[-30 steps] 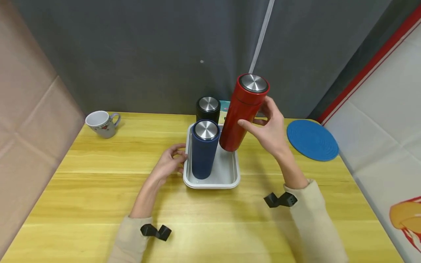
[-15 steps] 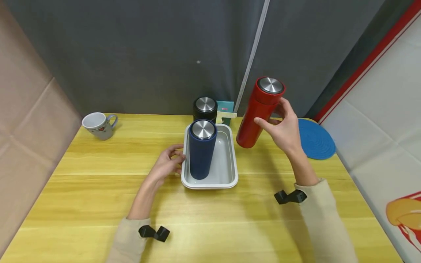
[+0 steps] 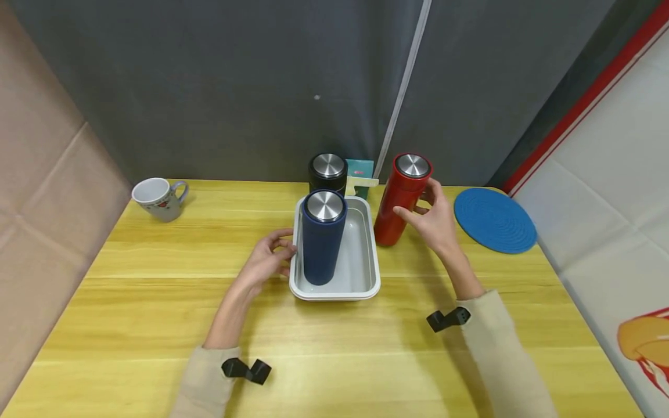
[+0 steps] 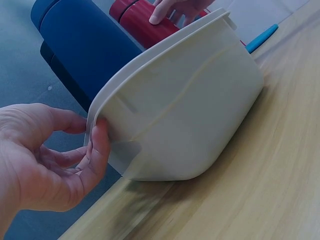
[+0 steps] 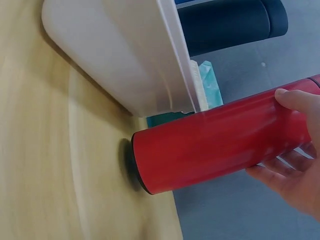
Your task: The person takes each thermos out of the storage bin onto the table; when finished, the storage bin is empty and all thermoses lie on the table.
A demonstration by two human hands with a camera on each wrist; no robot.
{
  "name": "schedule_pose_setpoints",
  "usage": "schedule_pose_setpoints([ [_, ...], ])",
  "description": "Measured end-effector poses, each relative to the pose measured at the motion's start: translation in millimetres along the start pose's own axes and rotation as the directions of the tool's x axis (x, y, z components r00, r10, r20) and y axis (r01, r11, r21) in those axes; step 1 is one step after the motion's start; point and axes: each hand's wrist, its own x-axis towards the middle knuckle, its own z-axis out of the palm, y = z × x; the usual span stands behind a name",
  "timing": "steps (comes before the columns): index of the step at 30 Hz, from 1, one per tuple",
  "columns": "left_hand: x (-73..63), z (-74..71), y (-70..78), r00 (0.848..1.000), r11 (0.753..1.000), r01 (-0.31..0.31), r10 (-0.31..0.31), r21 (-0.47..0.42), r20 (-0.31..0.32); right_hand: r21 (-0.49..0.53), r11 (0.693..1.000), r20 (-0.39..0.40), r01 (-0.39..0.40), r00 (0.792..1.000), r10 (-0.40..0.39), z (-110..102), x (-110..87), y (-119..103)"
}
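Note:
My right hand (image 3: 432, 217) grips a red thermos flask (image 3: 393, 212) with a steel-topped lid, thumb on the near side. The flask leans a little, just right of a white plastic tub (image 3: 368, 284). In the right wrist view its dark base is close over the table, with a shadow beneath. My left hand (image 3: 266, 259) holds the tub's left rim between curled fingers and thumb, clearest in the left wrist view. A navy blue thermos flask (image 3: 324, 247) stands inside the tub, towards its left side. Behind the tub is a black thermos flask (image 3: 328, 174), partly hidden.
A white mug (image 3: 161, 200) with a printed pattern stands at the back left. The round blue mat (image 3: 495, 220) lies at the back right. A teal packet (image 3: 360, 168) and a pale yellow item (image 3: 363, 182) sit behind the tub, against the grey backdrop (image 3: 235, 87).
The red thermos flask has moved from above the tub out to the right, then down and slightly back left, close over the table beside it. My left hand has stayed on the rim.

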Motion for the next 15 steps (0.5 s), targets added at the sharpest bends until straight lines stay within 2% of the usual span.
schedule_pose_setpoints([
  [4,0.7,0.9,-0.7,1.0,1.0,0.007,-0.007,-0.005,0.003,-0.003,1.0,-0.011,0.005,1.0,-0.005,3.8,3.3,22.3],
  [15,1.0,3.0,-2.2,1.0,1.0,0.01,-0.01,-0.01,0.0,0.001,1.0,-0.002,-0.011,1.0,0.011,5.1,1.0,26.3],
])
